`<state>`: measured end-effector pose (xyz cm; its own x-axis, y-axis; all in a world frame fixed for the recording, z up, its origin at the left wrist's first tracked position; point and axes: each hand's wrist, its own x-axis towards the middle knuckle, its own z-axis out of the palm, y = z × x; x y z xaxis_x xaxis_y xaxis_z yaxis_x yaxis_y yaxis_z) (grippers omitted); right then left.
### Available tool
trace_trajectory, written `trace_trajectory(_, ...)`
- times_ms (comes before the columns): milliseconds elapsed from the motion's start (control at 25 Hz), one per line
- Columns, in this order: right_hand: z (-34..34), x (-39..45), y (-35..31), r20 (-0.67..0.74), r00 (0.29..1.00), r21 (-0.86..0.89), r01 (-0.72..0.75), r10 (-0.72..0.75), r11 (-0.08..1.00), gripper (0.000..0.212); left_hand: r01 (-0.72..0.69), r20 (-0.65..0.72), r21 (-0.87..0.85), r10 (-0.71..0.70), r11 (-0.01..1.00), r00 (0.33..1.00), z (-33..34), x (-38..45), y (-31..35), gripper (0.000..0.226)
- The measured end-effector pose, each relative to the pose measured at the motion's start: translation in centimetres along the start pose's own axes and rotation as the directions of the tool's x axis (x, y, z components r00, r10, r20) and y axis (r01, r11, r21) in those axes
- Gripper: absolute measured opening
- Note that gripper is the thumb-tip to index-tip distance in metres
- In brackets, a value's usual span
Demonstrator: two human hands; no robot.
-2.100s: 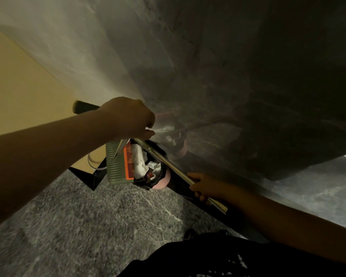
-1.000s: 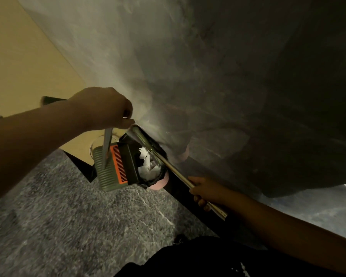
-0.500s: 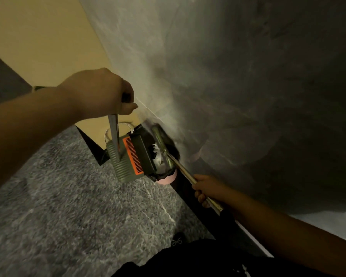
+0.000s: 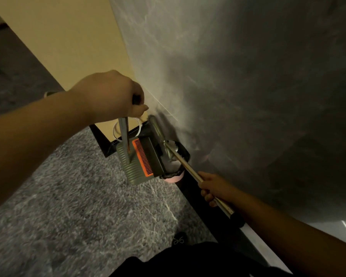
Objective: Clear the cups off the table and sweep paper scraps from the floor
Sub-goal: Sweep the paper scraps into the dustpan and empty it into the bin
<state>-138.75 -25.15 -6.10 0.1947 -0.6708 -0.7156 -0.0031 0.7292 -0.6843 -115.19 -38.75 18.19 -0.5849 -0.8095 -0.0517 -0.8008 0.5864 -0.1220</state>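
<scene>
My left hand grips the upright handle of a grey-green dustpan with an orange comb strip. The pan is tipped over a pink waste bin lined with a black bag, which stands against the grey marble wall. My right hand grips the metal pole of a broom; the broom's head reaches down into the pan's mouth over the bin. The pan and the broom head hide the paper scraps in the bin.
A grey marble wall fills the right side, with a black skirting along its foot. A tan panel stands at the back left. A white cable loop lies behind the pan. The floor is speckled grey stone.
The dustpan has tilted further over the bin and the broom head has gone into its mouth. The white paper seen earlier in the bin is now covered. The view has shifted left.
</scene>
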Motion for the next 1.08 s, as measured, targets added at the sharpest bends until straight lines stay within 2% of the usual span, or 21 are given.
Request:
trace_trajectory(120,1.1,2.1,-0.8,-0.035,0.999,-0.012,0.023,-0.023,1.0,0.034,0.006,-0.006,-0.024,-0.006,1.0,1.0,0.5,-0.1,-0.6,0.033)
trace_trajectory(320,1.5,3.9,1.2,-0.088,0.992,-0.059,-0.091,0.086,0.994,0.02,-0.015,-0.037,-0.045,0.014,0.999,0.999,1.2,0.2,-0.9,0.031)
trace_trajectory(440,1.7,3.4,2.5,-0.122,0.988,-0.127,-0.108,0.093,0.986,0.03,0.007,-0.041,-0.053,-0.009,0.999,0.999,1.9,0.3,-1.4,0.03)
trace_trajectory(520,1.9,2.7,2.5,-0.138,0.988,-0.105,-0.089,0.074,0.991,0.038,0.024,-0.035,-0.074,-0.027,0.997,0.999,2.1,0.5,-1.8,0.029)
trace_trajectory(680,2.0,1.7,1.0,-0.119,0.993,-0.02,-0.03,0.028,0.999,0.028,0.019,-0.027,-0.077,-0.021,0.997,0.999,1.9,0.4,-2.0,0.031)
trace_trajectory(800,2.8,1.2,-0.3,-0.087,0.996,-0.042,0.009,-0.012,0.999,0.019,0.058,-0.024,-0.071,-0.06,0.996,0.998,1.2,-0.8,-1.6,0.031)
trace_trajectory(920,3.2,0.3,-0.9,-0.054,0.999,-0.007,-0.002,0.001,1.0,0.014,0.113,-0.039,-0.083,-0.117,0.99,0.992,0.2,-3.1,-0.6,0.031)
trace_trajectory(1080,2.7,-1.4,-0.4,0.041,0.999,-0.08,-0.009,0.012,0.997,0.015,0.268,-0.04,-0.111,-0.274,0.957,0.961,-0.6,-8.8,1.2,0.032)
